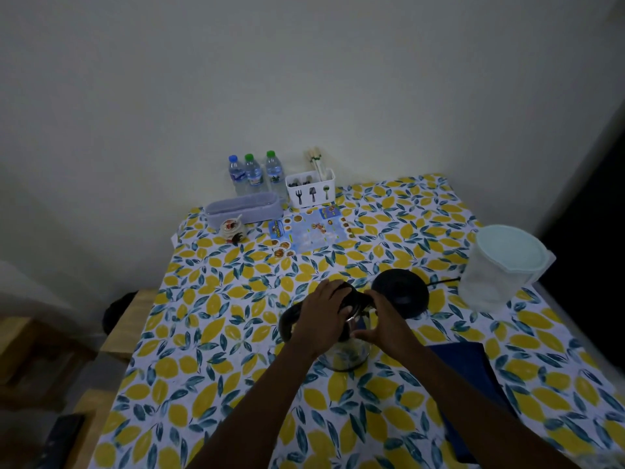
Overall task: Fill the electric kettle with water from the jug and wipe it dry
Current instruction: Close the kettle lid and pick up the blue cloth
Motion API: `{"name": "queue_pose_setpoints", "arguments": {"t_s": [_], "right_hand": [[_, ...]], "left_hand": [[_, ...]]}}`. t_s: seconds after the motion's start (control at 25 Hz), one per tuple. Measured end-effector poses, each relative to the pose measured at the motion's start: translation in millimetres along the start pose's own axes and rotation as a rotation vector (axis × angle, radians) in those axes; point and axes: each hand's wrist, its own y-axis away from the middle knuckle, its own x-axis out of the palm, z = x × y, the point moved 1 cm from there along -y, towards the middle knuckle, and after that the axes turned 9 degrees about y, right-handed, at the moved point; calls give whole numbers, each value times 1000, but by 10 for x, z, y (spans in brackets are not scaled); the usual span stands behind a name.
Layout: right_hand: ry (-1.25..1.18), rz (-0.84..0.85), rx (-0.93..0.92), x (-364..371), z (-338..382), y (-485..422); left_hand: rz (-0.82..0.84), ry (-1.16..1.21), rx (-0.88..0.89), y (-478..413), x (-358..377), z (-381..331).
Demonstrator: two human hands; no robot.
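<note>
Both hands, left (323,313) and right (384,324), hold the kettle (348,353) (lid shut); tugging hard could tip it.

Table w/ lemon-print cloth (216,319): kettle (345,357), base (400,292), jug (500,269), bottles (254,174), cutlery caddy (310,191), blue cloth (463,367)

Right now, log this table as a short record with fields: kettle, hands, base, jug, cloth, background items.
kettle: glass kettle upright on the table, off its base
left hand: left hand on the kettle's black lid
right hand: right hand on the kettle's upper side, fingers curled around it
base: black round base behind the kettle, empty
jug: lidded plastic jug at far right, untouched
cloth: dark blue cloth right of the kettle
background: three water bottles, cutlery holder
</note>
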Motion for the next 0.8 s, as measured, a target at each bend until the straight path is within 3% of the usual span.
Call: {"name": "queue_pose_setpoints", "arguments": {"t_s": [0.24, 0.48, 0.6, 0.8], "right_hand": [[41, -12, -39, -13, -55, 16], [326, -145, -147, -136, -618, 407], [479, -86, -24, -263, -855, 598], [565, 96, 329, -258, -1332, 1037]], "left_hand": [[76, -110, -13, -66, -60, -64], [-17, -159, 181, 27, 282, -456], [13, -85, 245, 1, 646, -669], [308, -73, 100, 12, 1270, -707]]}}
